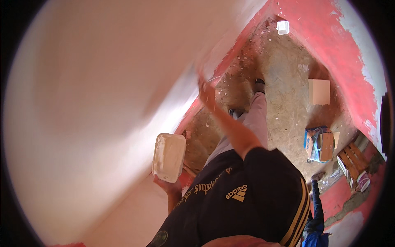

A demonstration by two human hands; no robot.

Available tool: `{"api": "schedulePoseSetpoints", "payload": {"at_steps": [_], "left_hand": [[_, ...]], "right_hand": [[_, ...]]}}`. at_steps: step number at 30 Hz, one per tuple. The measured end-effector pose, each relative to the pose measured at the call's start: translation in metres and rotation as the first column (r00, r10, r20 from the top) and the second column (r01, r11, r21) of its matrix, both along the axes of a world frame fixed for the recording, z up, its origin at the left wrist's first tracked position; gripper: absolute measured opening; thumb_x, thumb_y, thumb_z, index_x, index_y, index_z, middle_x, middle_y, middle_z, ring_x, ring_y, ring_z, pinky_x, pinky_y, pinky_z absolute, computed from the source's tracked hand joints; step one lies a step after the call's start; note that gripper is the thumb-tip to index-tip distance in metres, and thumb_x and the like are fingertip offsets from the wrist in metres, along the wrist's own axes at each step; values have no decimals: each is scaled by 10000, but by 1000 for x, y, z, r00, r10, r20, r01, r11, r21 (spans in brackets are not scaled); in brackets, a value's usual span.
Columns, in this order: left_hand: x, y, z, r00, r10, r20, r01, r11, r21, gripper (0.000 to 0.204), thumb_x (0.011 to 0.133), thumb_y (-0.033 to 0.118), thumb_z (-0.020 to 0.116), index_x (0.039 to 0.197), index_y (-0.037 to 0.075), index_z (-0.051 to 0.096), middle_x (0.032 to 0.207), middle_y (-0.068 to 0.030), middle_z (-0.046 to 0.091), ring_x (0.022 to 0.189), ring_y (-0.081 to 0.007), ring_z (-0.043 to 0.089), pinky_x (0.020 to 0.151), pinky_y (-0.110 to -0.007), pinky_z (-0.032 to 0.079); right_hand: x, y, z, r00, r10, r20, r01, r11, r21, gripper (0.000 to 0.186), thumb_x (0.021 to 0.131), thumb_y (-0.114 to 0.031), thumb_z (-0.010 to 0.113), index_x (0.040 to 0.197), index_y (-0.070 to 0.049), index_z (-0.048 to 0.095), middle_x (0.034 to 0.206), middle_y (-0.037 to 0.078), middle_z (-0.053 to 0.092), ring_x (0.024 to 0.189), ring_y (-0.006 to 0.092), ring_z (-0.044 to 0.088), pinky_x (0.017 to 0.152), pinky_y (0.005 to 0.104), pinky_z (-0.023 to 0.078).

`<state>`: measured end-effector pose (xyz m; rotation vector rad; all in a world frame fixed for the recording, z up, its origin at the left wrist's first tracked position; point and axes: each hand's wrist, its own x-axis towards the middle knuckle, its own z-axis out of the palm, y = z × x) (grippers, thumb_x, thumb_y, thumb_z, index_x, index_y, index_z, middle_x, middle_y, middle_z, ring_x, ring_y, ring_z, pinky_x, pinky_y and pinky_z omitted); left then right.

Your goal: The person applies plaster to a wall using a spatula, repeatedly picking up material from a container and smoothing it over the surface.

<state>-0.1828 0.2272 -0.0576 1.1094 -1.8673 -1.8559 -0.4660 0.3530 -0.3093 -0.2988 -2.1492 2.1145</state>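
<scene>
My left hand grips the lower end of a whitish rectangular tub, its inside smeared with pale residue, and holds it close to the wall. Against the light plastered wall, my right hand is raised with the arm stretched forward. Motion blurs its fingers, which look closed round a thin greyish thing at the wall surface; its kind cannot be made out.
Pink paint bands the wall bottoms around a stained concrete floor. A white container stands in the far corner. Along the right are a pale box, a bagged carton, a wooden crate and another person.
</scene>
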Motion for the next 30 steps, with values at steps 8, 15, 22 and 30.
{"api": "schedulePoseSetpoints", "payload": {"at_steps": [8,15,22,30], "left_hand": [[-32,37,19,983,177,-39,-173,980,96,477,1010,356,365,1320,14,484,1253,-97,553,1176,-223,540,980,-377,466],[-34,34,22,996,74,-42,-70,993,96,487,1011,382,330,1326,36,467,1250,-90,544,1181,-215,531,996,-374,446],[-45,38,29,999,7,-35,-8,1000,-8,412,989,259,452,1305,-5,471,1225,-108,543,1113,-179,551,903,-329,485],[-61,54,37,998,-34,48,44,968,-247,392,874,44,639,1235,-57,523,1110,-103,597,1003,-173,587,860,-316,496]], "right_hand": [[-93,120,-61,977,-213,-24,213,977,-6,408,934,-57,521,1341,-68,552,1074,136,662,744,117,548,656,269,441],[-76,27,-78,941,-287,-182,299,953,44,448,920,-40,522,1367,-58,521,1114,129,647,721,96,513,626,260,421],[-17,78,-134,955,-160,-251,239,915,326,292,947,-154,488,1154,-32,654,809,190,629,666,295,588,631,392,480],[-120,82,-37,950,-308,47,308,951,9,357,970,-221,483,1258,-42,592,885,110,647,752,196,612,634,347,480]]}}
